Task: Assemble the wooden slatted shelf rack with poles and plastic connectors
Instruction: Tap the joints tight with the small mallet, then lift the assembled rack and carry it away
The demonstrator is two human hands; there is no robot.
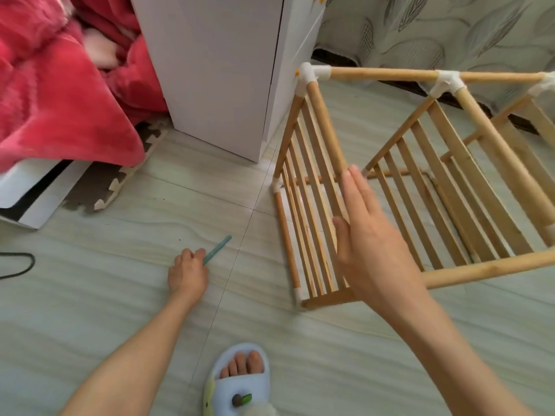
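Rack (420, 181): near complete, on its side. Right hand (372, 238) spread beside it; left hand (188, 270) pinching green stick (216, 250). Next, likely: steady frame, seat remaining connector.

Our left hand (188, 273) reaches down with the arm stretched out, fingers curled in a pinch. Our right hand (371, 238) hangs raised, flat, fingers straight together.
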